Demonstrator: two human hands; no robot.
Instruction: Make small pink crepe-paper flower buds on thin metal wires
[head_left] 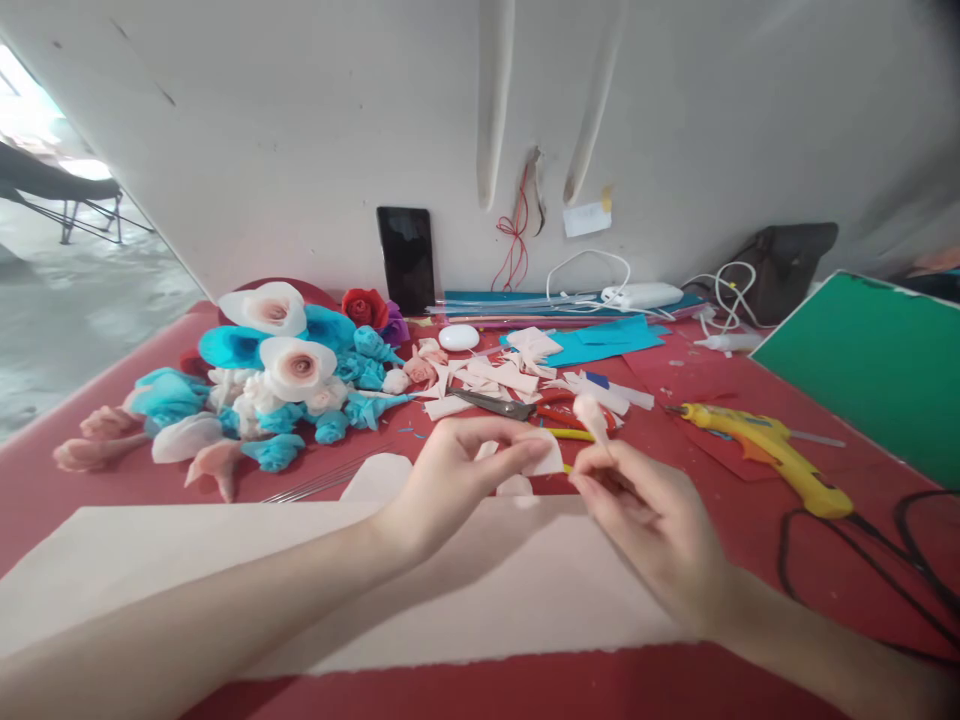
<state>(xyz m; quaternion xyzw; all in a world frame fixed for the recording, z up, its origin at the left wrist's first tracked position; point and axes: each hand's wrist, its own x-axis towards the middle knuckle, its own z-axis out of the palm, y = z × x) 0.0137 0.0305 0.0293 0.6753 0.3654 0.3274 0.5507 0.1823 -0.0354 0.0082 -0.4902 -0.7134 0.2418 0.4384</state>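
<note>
Between thumb and fingers, my left hand [457, 480] pinches a small pale paper petal [553, 456]. My right hand [660, 525] is closed around the base of a pale paper flower bud [591, 415], which points upward. The petal and the bud are close together but apart. Under both hands lies a wide sheet of pale crepe paper [300, 590]. Loose cut petals [379, 477] rest at its far edge, some partly behind my left hand. Just beyond the hands are pliers [495, 404] with red and yellow handles near them.
Finished paper flowers [300, 368] in white, blue and pink are heaped at the left. Pale paper scraps [495, 375] and blue paper [600, 342] lie at the back. A yellow glue gun [772, 450] with a black cord is on the right. A phone [407, 260] leans against the wall.
</note>
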